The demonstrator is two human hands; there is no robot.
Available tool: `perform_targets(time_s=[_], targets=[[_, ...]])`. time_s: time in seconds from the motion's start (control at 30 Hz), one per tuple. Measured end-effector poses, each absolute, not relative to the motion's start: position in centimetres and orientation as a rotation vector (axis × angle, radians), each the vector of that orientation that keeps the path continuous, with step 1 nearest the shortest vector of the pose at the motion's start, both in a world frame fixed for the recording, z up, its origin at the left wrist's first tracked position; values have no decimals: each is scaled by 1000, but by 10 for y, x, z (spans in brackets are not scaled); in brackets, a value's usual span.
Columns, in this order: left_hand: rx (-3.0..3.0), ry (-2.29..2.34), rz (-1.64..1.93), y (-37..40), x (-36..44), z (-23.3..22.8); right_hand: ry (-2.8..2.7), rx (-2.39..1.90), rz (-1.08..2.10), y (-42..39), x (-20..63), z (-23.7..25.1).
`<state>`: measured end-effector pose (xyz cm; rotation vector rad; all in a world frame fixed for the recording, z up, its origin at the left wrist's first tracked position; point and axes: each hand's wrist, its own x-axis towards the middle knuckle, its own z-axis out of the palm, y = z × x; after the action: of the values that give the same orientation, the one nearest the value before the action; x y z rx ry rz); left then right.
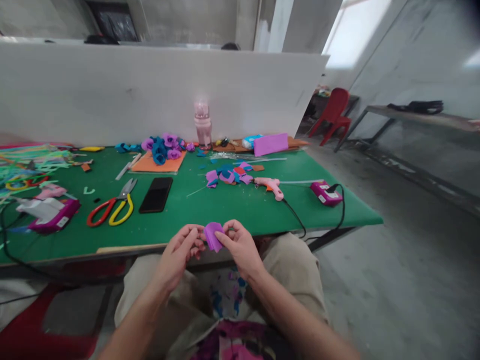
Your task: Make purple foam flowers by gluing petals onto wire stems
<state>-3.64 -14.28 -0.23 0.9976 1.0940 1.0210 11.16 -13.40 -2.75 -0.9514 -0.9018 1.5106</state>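
Observation:
A small stack of purple paper pieces is held above my lap, just off the table's front edge. My right hand pinches its right side, with the thumb lying across the front. On the left side, my left hand has its fingers bent, and the fingertips meet the stack's edge. Beyond them on the green table lies a pile of purple and blue paper scraps. Next to that pile is a pink glue gun with a clear stick in its back end.
Pliers and a black phone lie at left. Paper roses, a pink bottle and a purple paper roll line the back below a white panel. Purple power boxes with cords sit on both sides.

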Motion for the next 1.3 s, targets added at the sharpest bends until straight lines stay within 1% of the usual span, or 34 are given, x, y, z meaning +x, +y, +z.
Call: perform_targets(time_s=[0.2, 0.43, 0.63, 0.73, 0.8, 0.87, 0.97, 1.03, 1.17, 1.3], targets=[[855, 1149, 1000, -175, -29, -17, -867, -1018, 1486, -175, 113, -51], [892, 1223, 1014, -178, -20, -24, -947, -1043, 1528, -181, 116, -47], [872, 1214, 1014, -178, -18, -26, -1034, -1126, 1379, -179, 122, -49], [916, 1240, 1028, -173, -19, -20, -1072, -1112, 1300, -173, 127, -38], [1003, 1259, 1044, -162, -22, -9, -1082, -1037, 1320, -161, 131, -23], [1128, 1253, 1055, -142, -24, 5, -1064, -922, 1432, -141, 132, -5], [1287, 1196, 1096, -101, -23, 29, -1006, -762, 1591, -99, 129, 20], [1329, 1160, 1134, -73, -19, 42, -980, -705, 1608, -69, 124, 29], [1353, 1129, 1187, -29, -12, 50, -930, -729, 1534, -22, 119, 26], [1421, 1125, 1173, -12, -11, 39, -867, -721, 1498, -11, 125, 10]])
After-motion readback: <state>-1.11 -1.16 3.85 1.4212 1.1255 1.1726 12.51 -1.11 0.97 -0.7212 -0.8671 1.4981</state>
